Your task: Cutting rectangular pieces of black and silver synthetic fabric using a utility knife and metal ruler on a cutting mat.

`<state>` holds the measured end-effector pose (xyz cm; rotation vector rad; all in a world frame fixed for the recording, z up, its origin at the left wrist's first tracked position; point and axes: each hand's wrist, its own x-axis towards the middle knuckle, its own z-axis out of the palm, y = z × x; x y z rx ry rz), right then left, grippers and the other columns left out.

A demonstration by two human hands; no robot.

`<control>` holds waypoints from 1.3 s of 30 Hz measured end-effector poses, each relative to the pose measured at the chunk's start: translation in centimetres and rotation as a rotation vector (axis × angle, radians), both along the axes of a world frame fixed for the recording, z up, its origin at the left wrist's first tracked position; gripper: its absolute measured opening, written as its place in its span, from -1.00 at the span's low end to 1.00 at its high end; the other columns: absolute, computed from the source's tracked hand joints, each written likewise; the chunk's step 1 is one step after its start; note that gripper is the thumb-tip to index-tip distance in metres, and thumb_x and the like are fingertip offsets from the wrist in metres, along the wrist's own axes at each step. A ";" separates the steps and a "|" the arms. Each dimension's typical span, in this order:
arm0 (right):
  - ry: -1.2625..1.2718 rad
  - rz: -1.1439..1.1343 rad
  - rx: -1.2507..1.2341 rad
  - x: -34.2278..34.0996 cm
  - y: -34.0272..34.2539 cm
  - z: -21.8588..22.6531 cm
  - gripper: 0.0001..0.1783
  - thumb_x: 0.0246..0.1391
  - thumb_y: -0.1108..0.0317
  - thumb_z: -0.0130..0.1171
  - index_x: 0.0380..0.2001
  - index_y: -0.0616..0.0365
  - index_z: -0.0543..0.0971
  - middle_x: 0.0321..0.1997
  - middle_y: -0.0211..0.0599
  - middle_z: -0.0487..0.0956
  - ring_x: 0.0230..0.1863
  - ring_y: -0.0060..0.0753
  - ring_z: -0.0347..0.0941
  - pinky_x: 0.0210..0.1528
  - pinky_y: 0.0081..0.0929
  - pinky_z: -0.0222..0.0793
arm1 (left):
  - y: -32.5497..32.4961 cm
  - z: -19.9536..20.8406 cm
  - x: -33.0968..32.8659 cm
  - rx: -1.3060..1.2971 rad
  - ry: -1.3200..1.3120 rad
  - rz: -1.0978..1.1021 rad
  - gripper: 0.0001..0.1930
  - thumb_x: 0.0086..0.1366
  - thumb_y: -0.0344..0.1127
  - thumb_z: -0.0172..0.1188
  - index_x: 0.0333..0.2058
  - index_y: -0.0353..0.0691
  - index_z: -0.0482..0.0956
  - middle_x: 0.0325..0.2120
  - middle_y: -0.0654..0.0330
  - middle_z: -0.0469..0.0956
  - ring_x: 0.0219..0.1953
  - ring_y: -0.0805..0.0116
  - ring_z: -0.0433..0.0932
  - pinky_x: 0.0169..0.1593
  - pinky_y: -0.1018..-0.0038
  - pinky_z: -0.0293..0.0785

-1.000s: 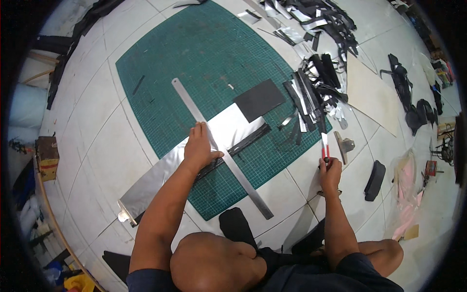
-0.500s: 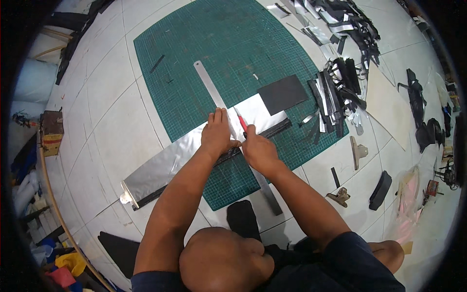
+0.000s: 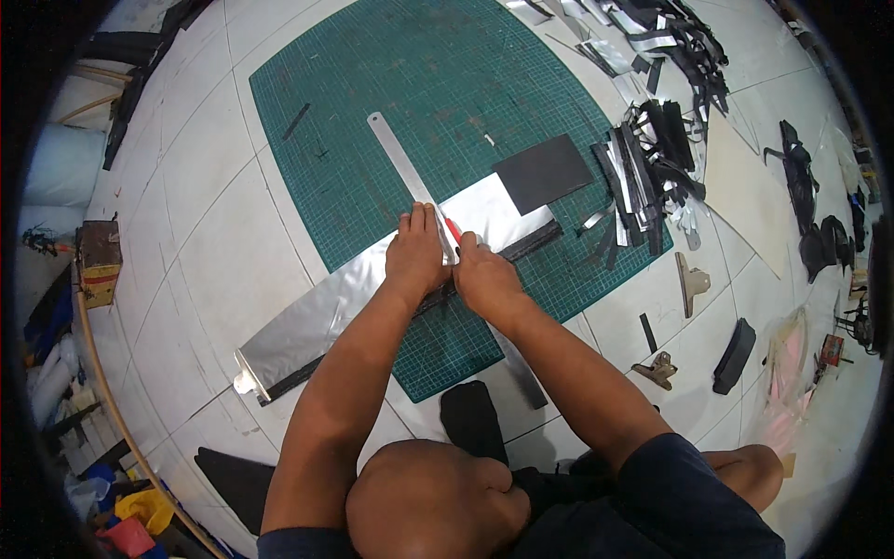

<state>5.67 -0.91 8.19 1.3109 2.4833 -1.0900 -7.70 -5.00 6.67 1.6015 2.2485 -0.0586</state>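
Note:
A long steel ruler [image 3: 396, 156] lies across a strip of silvery sheet [image 3: 317, 303] with a black layered lower edge. My left hand [image 3: 414, 256] presses flat on the ruler, its fingers stretched out and lying together. My right hand [image 3: 486, 278] is closed around a slim red cutter knife [image 3: 453, 229], held against the ruler's right edge; its tip is too small to make out. A metal bulldog clip [image 3: 249, 374] grips the sheet's left end. A black rectangular piece [image 3: 544, 174] lies beside the sheet's right end.
Beneath the sheet is a green cutting mat [image 3: 419, 74] on the tiled floor. Black and silver offcut strips [image 3: 643, 172] are heaped at the right. Near my right arm lie two more metal clips [image 3: 691, 284] and a black block [image 3: 734, 356]. A beige board [image 3: 740, 200] lies farther right.
My right hand and the red cutter knife have moved slightly up and left along the ruler, nearer my left hand. My left hand stays on the ruler. The whole view has shifted slightly.

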 end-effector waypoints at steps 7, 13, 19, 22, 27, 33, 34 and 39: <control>0.005 0.041 -0.032 0.7 0.5 0.3 -0.71 0.23 0.33 -0.02 -0.09 0.29 0.27 -0.30 0.20 0.61 -0.18 0.28 0.58 -0.14 0.08 0.48 | 0.4 0.5 0.1 -0.020 -0.024 -0.006 0.13 -0.13 -0.11 0.56 0.31 -0.43 0.05 0.30 -0.12 0.16 0.33 -0.12 0.21 0.27 0.21 0.40; -0.136 0.082 -0.138 7.1 -4.1 1.5 -0.83 0.24 0.42 -0.12 -0.12 0.21 0.28 -0.23 0.18 0.61 -0.17 0.17 0.60 -0.11 -0.04 0.51 | 0.0 1.1 -0.1 -0.034 -0.041 0.010 0.24 -0.22 0.05 0.61 0.32 -0.43 0.04 0.29 -0.09 0.16 0.33 -0.10 0.19 0.28 0.23 0.38; -0.141 0.089 -0.030 13.7 -7.4 -2.7 -0.71 0.16 0.40 -0.02 -0.08 0.26 0.24 -0.35 0.15 0.60 -0.28 0.23 0.57 -0.18 0.06 0.49 | 0.8 1.6 0.7 -0.055 -0.041 0.007 0.25 -0.19 0.09 0.59 0.33 -0.43 0.02 0.31 -0.10 0.14 0.36 -0.11 0.16 0.31 0.25 0.35; -0.079 0.125 0.013 13.1 -7.1 -1.4 -0.75 0.18 0.38 -0.02 -0.12 0.23 0.25 -0.35 0.13 0.60 -0.31 0.21 0.59 -0.22 0.05 0.50 | 0.0 0.9 -0.1 -0.036 -0.029 0.025 0.25 -0.18 0.10 0.58 0.34 -0.41 0.01 0.34 -0.10 0.11 0.38 -0.11 0.13 0.33 0.24 0.33; -0.090 0.053 -0.103 10.7 -5.4 3.6 -0.71 0.19 0.33 0.03 -0.11 0.22 0.25 -0.36 0.14 0.60 -0.33 0.23 0.58 -0.24 0.05 0.50 | -0.3 1.4 -0.4 -0.109 -0.068 0.024 0.28 -0.14 0.15 0.55 0.37 -0.40 -0.05 0.39 -0.14 0.00 0.42 -0.11 0.04 0.30 0.17 0.35; 0.384 -0.332 -0.152 3.9 1.0 -2.1 -0.61 0.26 0.31 -0.01 0.03 0.31 0.22 -0.22 0.32 0.54 -0.18 0.36 0.52 -0.13 0.07 0.38 | 0.1 1.4 0.2 -0.033 -0.077 0.028 0.23 -0.17 0.09 0.58 0.33 -0.44 0.03 0.33 -0.10 0.11 0.37 -0.11 0.16 0.33 0.23 0.32; 0.416 -0.435 -0.242 3.6 1.3 -2.9 -0.61 0.27 0.31 -0.02 0.04 0.32 0.22 -0.20 0.35 0.53 -0.15 0.37 0.51 -0.11 0.07 0.36 | 0.2 1.5 0.2 -0.020 -0.079 0.023 0.23 -0.17 0.08 0.58 0.32 -0.44 0.03 0.33 -0.11 0.12 0.37 -0.11 0.16 0.33 0.23 0.32; 0.436 -0.387 -0.108 2.7 1.7 -2.9 -0.61 0.26 0.32 -0.03 0.04 0.32 0.24 -0.19 0.32 0.53 -0.13 0.38 0.50 -0.09 0.06 0.36 | -0.4 1.8 -0.2 -0.031 -0.072 0.036 0.24 -0.18 0.08 0.59 0.33 -0.45 0.03 0.32 -0.12 0.14 0.37 -0.11 0.16 0.33 0.23 0.32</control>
